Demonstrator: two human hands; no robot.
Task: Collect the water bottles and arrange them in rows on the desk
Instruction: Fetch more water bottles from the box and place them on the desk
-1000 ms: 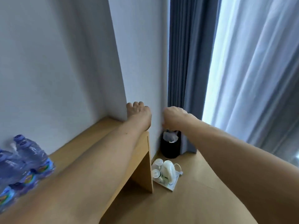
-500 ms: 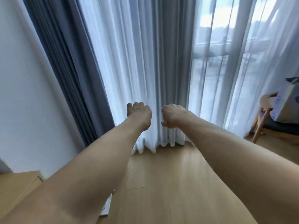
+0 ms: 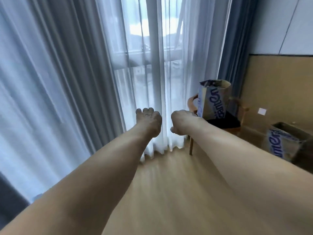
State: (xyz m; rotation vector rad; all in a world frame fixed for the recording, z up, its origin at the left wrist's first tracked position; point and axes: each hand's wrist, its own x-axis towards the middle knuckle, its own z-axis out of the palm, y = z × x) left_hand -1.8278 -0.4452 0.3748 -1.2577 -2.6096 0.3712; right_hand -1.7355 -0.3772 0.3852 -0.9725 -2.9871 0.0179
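Note:
No water bottle and no desk shows in the head view. Both my arms stretch forward side by side. My left hand and my right hand hang in the air with loosely curled fingers and hold nothing. An open cardboard box with blue lettering stands on a wooden chair just right of my right hand. What the box holds is hidden.
A second open box with blue lettering sits on the floor at the right, by the tan wall panel. Sheer white curtains cover the window ahead, with a blue drape beside the chair. Wooden floor lies below my arms.
The view has swung right, away from the desk with its bottles and past the curtains to the chair and boxes. Both hands kept the same pose in front of me.

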